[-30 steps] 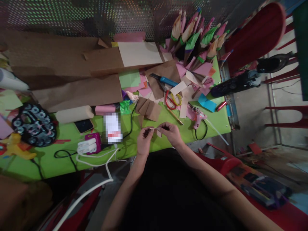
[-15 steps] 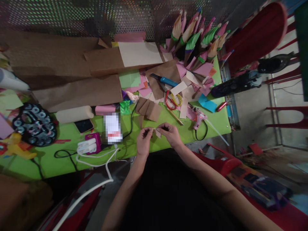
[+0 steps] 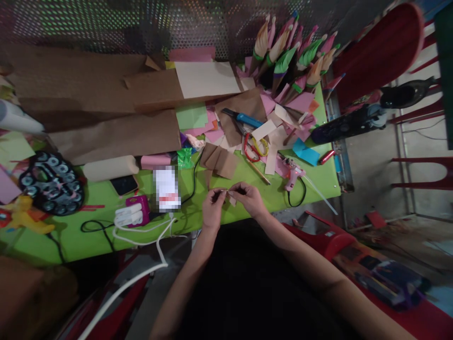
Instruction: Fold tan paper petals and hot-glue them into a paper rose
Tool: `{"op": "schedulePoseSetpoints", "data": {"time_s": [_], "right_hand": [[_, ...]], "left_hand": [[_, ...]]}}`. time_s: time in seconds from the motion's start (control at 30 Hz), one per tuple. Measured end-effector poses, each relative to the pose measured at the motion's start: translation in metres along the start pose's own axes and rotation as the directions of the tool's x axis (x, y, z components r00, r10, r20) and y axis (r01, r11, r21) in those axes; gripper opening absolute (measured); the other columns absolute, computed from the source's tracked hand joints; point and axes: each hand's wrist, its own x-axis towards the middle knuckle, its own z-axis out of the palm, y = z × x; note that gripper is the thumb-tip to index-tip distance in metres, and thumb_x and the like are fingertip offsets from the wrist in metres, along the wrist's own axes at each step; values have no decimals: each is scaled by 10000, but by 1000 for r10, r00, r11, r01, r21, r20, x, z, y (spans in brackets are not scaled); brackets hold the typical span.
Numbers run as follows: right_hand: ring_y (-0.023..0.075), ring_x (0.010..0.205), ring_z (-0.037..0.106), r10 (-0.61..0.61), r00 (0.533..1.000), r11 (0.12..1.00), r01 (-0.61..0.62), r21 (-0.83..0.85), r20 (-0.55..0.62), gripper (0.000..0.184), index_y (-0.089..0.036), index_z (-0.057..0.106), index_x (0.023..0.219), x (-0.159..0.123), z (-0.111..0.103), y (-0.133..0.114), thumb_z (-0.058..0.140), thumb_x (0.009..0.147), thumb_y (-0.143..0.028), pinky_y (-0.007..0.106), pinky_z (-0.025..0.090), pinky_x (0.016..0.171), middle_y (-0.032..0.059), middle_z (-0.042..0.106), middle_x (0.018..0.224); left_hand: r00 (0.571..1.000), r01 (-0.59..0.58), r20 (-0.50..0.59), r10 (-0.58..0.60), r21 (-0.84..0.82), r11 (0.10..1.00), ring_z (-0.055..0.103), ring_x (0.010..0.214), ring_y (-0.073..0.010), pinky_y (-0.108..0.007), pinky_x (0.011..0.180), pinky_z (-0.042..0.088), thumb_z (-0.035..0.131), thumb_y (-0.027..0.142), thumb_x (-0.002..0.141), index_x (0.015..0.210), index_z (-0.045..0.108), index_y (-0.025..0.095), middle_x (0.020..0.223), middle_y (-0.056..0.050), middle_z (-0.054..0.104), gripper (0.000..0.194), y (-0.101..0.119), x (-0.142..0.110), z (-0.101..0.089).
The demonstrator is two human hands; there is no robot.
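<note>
Close to my body, at the front of the green table (image 3: 191, 219), both hands meet over a small piece of pale paper (image 3: 232, 200). My left hand (image 3: 213, 206) pinches one end between thumb and fingertips. Opposite it, my right hand (image 3: 249, 198) grips the other side, also in a pinch. Fingers cover most of the paper, so its full shape is hidden. Just beyond my hands lie folded brown paper pieces (image 3: 218, 161). A pencil (image 3: 259, 172) and scissors with red and yellow handles (image 3: 252, 150) rest to the right of those.
A pink glue gun (image 3: 293, 175) with its cord sits at the right. Behind it stand several paper cones (image 3: 283, 59). A blue cutter knife (image 3: 248, 120) lies on brown paper. At left are a lit phone (image 3: 166, 189), a purple power strip (image 3: 144, 210) and white cables.
My fingertips have come slightly closer together over the small paper, which shows less between them. The things on the table stay where they were.
</note>
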Motion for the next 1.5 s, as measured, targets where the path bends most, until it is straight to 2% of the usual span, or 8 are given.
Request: {"op": "schedulePoseSetpoints", "data": {"time_s": [0.17,0.3,0.4,0.57,0.67,0.87,1.03,1.5], "right_hand": [[153,618,595,-5,997,1000,6,15,-76,345,-199,665,721,3,0,2,765,667,-525,280,482,601,9,685,669],[138,563,583,20,998,995,-14,103,-63,352,-197,655,739,2,2,2,768,670,-523,277,480,584,-4,670,632],[138,538,588,16,999,992,-12,129,-27,357,-199,646,747,-1,4,0,772,677,-526,285,488,584,-10,661,616],[161,594,621,-32,999,999,32,-19,-41,358,-203,675,781,-2,4,0,785,675,-526,298,507,618,10,692,667],[169,596,624,-54,996,995,48,-91,-64,330,-207,676,742,-3,4,0,784,683,-514,303,509,621,11,694,649],[173,559,625,-30,999,999,29,-23,-27,327,-216,667,771,-3,7,3,754,711,-526,301,515,585,8,687,618],[159,619,597,-101,993,978,87,-189,-68,307,-217,690,758,0,6,9,741,720,-517,284,483,603,20,698,707],[165,676,601,-73,992,990,60,-125,-101,256,-214,678,770,2,5,16,697,733,-467,280,481,649,4,683,719]], "left_hand": [[998,56,-7,-56,-36,998,622,737,-147,-281,713,491,747,462,730,1094,679,183,784,-5,680,463,-4,-1,-2],[995,70,66,-68,-29,997,625,775,-152,-283,737,487,752,455,715,938,682,171,841,-28,690,368,-6,-2,-1],[992,71,107,-72,9,997,600,714,-137,-271,712,471,737,416,723,807,654,173,765,-6,668,270,-7,-2,-1],[995,9,94,-20,116,993,570,656,-128,-255,674,461,696,326,737,713,624,183,668,18,626,161,-4,-2,-3],[994,10,102,-23,129,992,567,645,-128,-251,657,464,701,308,725,702,618,189,653,24,620,147,-2,-2,-4],[987,77,132,-88,88,993,531,589,-120,-251,599,434,696,379,748,693,590,190,612,31,581,224,0,-6,-1],[989,31,142,-51,138,990,547,573,-117,-241,575,429,712,361,737,661,589,192,603,25,610,223,-1,-6,-3],[984,59,159,-86,165,984,635,622,-148,-270,642,489,697,233,739,784,654,185,684,-2,682,78,-10,-4,-4]]}}
